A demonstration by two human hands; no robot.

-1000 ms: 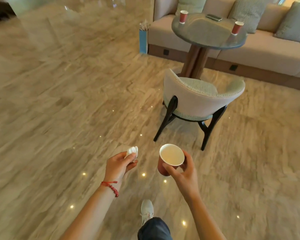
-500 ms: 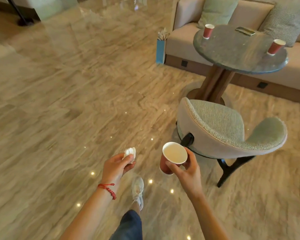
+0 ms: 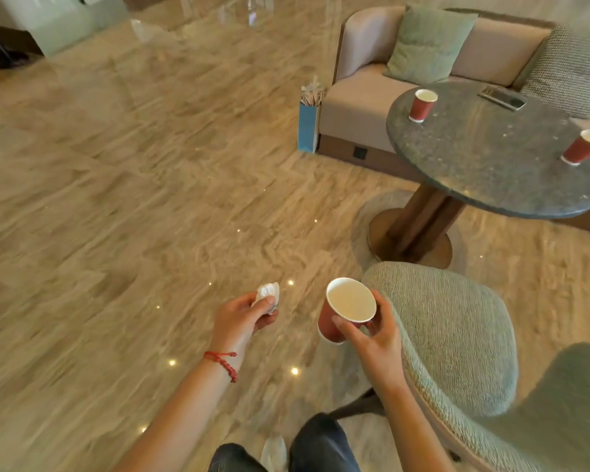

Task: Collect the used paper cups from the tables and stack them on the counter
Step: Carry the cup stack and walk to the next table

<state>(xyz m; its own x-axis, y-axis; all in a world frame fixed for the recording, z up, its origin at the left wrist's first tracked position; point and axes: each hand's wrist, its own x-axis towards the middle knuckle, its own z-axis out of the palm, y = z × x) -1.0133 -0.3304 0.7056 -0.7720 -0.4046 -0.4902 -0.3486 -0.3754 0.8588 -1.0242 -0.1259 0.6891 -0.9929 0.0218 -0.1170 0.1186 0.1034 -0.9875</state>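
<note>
**Cups in hand and on the round table**

Right hand [image 3: 375,338]: grasps a red paper cup [image 3: 346,310], upright, mouth open. Left hand [image 3: 242,316]: pinches a crumpled white tissue [image 3: 268,294]. Upholstered chair [image 3: 457,342]: just beside the right hand, between the person and the round table [image 3: 491,165]. On the table: second cup [image 3: 422,105] near its far left edge; third cup [image 3: 584,147] at its right edge; phone [image 3: 502,98] at its far edge. Sofa [image 3: 358,107] behind; blue bag [image 3: 309,126] at its corner.

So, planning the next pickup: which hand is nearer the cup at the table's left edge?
Right. The right hand, holding a cup, sits below the table cup; the left hand, pinching a tissue, is farther left.
</note>
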